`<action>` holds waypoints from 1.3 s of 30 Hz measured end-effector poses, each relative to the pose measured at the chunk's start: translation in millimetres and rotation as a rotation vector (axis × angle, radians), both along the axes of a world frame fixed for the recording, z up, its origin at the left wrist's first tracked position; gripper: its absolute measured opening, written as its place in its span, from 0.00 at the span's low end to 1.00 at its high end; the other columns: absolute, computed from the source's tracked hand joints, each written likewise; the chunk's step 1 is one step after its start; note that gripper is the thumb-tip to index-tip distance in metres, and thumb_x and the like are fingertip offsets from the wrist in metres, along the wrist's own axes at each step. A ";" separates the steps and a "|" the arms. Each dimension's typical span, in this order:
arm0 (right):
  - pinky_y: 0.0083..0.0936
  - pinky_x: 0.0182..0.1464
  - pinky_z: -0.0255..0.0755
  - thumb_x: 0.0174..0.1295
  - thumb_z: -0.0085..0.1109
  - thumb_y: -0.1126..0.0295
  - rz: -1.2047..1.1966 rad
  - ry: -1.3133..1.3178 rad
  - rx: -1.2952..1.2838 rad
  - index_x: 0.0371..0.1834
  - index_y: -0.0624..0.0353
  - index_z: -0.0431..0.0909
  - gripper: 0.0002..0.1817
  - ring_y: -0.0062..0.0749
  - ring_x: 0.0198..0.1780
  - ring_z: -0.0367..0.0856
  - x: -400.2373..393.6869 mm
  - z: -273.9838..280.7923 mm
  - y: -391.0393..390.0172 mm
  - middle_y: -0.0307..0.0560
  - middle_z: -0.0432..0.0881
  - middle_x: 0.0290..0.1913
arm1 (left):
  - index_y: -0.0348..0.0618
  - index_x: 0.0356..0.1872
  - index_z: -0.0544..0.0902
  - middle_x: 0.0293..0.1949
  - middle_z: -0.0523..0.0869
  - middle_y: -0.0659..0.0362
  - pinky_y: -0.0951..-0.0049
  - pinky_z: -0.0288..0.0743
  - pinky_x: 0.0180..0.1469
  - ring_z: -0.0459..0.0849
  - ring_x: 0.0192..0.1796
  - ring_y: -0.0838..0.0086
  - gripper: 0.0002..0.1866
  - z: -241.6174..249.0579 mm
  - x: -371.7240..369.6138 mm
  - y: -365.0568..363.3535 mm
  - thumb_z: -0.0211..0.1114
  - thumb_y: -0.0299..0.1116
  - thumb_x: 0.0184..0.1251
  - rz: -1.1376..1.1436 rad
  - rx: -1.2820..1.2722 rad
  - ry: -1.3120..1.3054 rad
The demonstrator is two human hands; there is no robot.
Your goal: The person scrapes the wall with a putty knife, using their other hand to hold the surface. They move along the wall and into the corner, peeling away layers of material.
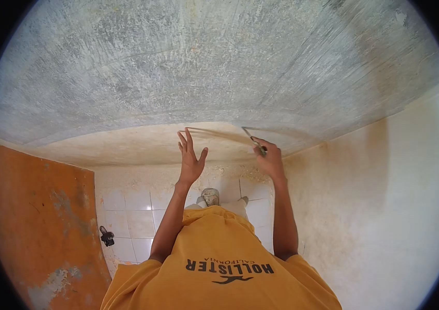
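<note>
My right hand [269, 159] is closed around the dark handle of a scraper [250, 135]. The scraper's thin blade, seen nearly edge-on, points up and left to the wall [219, 67], right at the border between its rough grey surface and the cream coating [142, 137] below. To the left, my left hand [191, 163] is raised with fingers spread and nothing in it. Its fingertips overlap the cream coating just under the grey part. A thin shadow line runs from near those fingertips towards the scraper.
An orange wall [38, 206] with peeled patches stands at the left, a stained whitish wall [354, 206] at the right. White floor tiles [139, 223] lie below, with crumbs scattered along the wall's foot. A small dark object [107, 236] sits beside the orange wall.
</note>
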State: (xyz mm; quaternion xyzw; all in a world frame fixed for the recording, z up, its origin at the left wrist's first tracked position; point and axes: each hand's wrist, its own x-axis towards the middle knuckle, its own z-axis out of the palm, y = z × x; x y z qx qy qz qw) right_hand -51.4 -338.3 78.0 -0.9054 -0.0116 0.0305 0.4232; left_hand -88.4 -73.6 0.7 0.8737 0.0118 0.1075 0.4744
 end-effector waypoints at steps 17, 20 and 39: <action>0.31 0.51 0.79 0.67 0.65 0.69 -0.030 -0.116 0.017 0.61 0.54 0.86 0.19 0.45 0.45 0.90 -0.5 -18.5 -20.7 0.58 0.90 0.50 | 0.43 0.85 0.36 0.82 0.29 0.31 0.39 0.38 0.82 0.34 0.84 0.34 0.52 16.1 -3.6 -17.1 0.66 0.31 0.75 0.026 -0.063 -0.044; 0.31 0.50 0.79 0.67 0.65 0.69 0.012 -0.051 -0.015 0.60 0.55 0.86 0.18 0.43 0.44 0.90 8.3 -13.0 -25.1 0.58 0.90 0.49 | 0.45 0.85 0.36 0.82 0.28 0.32 0.41 0.43 0.82 0.34 0.84 0.33 0.51 14.2 -5.5 -19.9 0.66 0.31 0.75 0.027 -0.054 -0.063; 0.39 0.54 0.81 0.66 0.65 0.67 -0.026 -0.007 -0.105 0.58 0.54 0.87 0.18 0.58 0.51 0.88 17.2 -34.6 -52.2 0.63 0.88 0.50 | 0.48 0.85 0.34 0.83 0.27 0.34 0.47 0.56 0.80 0.39 0.83 0.33 0.52 15.1 14.5 -80.1 0.65 0.27 0.75 0.104 -0.182 -0.073</action>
